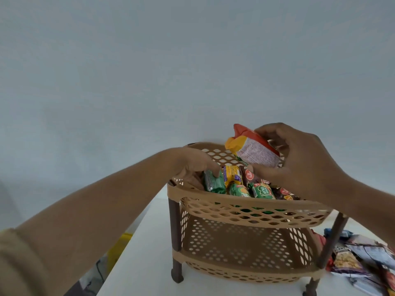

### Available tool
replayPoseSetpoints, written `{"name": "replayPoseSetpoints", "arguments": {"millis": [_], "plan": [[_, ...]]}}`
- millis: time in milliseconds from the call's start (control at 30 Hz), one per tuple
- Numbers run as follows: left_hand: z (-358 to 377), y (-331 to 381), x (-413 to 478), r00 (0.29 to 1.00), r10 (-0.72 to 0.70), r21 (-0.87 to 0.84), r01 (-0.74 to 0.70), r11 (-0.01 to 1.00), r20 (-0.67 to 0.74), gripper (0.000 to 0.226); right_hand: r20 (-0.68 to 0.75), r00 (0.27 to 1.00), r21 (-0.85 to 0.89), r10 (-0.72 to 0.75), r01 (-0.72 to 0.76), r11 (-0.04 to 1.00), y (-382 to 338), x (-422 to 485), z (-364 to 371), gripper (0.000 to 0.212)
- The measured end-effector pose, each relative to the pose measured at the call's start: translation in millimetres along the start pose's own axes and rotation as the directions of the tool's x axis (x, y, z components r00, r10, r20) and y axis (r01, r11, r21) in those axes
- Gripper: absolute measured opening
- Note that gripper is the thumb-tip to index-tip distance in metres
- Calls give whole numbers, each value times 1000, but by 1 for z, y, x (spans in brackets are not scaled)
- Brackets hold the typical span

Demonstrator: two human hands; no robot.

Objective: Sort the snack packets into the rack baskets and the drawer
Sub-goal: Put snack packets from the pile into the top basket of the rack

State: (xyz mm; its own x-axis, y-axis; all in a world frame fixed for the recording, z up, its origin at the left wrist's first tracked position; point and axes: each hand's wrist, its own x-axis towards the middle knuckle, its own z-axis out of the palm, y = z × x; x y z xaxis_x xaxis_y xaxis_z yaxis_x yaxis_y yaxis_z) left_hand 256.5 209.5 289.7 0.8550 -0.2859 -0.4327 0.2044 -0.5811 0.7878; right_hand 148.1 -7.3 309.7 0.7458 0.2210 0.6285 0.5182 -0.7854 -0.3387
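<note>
A beige two-tier plastic rack stands on the white table; its top basket (245, 207) holds several green, yellow and brown snack packets (261, 191). My left hand (192, 165) reaches into the basket's left end with its fingers resting on a green packet (213, 181). Just above the basket's back right, my right hand (299, 161) grips an orange-and-red packet (252, 149), tilted. The lower basket (241, 244) looks empty. No drawer is in view.
More packets (361, 255), blue, white and red, lie in a heap on the white table (139, 268) to the right of the rack, partly behind its brown leg (331, 242). The table's left edge drops to a yellow object (118, 248) below.
</note>
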Motion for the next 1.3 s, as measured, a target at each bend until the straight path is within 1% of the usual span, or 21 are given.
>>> {"name": "replayPoseSetpoints", "arguments": {"millis": [33, 133, 267, 333, 367, 433, 467, 567, 667, 700, 767, 867, 933, 1033, 1133, 1233, 1300], "plan": [[2, -1, 5, 999, -28, 35, 27, 999, 16, 61, 4, 1000, 3, 2, -2, 1000, 4, 7, 7, 71], [6, -3, 17, 994, -104, 136, 97, 986, 42, 56, 25, 1000, 16, 13, -13, 1000, 16, 24, 27, 74], [5, -6, 28, 983, -175, 181, 163, 970, 53, 58, 78, 996, 9, 45, -46, 999, 33, 46, 49, 71], [5, -9, 32, 979, -198, 220, 185, 958, 38, 52, 111, 992, 11, 61, -62, 998, 41, 55, 58, 70], [4, -11, 33, 979, -200, 252, 188, 949, 22, 45, 129, 989, 17, 68, -71, 997, 44, 59, 63, 69], [2, -13, 35, 986, -166, 328, 166, 930, -28, 31, 173, 982, 14, 75, -79, 997, 49, 67, 72, 68], [1, -13, 35, 990, -125, 381, 138, 914, -58, 29, 197, 978, -1, 74, -75, 997, 51, 70, 77, 69], [-1, -14, 36, 991, 6, 523, 64, 850, -132, 34, 268, 962, -41, 53, -43, 998, 51, 80, 89, 68], [-4, -15, 33, 987, 60, 596, 41, 802, -148, 32, 342, 939, -63, 28, -7, 998, 48, 92, 100, 65], [-5, -15, 32, 986, 74, 634, 38, 772, -149, 30, 357, 934, -71, 21, 5, 997, 47, 96, 103, 65], [-4, -17, 32, 980, 121, 732, 35, 680, -160, 26, 381, 924, -105, 7, 36, 994, 44, 105, 111, 64], [1, -20, 31, 966, 213, 847, 13, 532, -148, 34, 425, 905, -181, 16, 68, 981, 44, 117, 124, 63], [4, -23, 31, 960, 257, 878, -24, 478, -114, 35, 455, 890, -207, 13, 91, 974, 44, 123, 134, 61], [7, -26, 32, 955, 267, 855, -32, 517, -126, 36, 517, 856, -230, 13, 124, 965, 44, 127, 150, 61], [6, -24, 33, 960, 242, 854, -3, 520, -144, 32, 562, 826, -308, 31, 174, 935, 47, 128, 164, 65], [3, -22, 32, 956, 248, 835, -6, 550, -156, 45, 594, 803, -342, 51, 194, 920, 50, 128, 171, 68], [-1, -22, 31, 956, 253, 826, -20, 564, -150, 46, 612, 789, -339, 58, 195, 920, 51, 129, 174, 67]]}}
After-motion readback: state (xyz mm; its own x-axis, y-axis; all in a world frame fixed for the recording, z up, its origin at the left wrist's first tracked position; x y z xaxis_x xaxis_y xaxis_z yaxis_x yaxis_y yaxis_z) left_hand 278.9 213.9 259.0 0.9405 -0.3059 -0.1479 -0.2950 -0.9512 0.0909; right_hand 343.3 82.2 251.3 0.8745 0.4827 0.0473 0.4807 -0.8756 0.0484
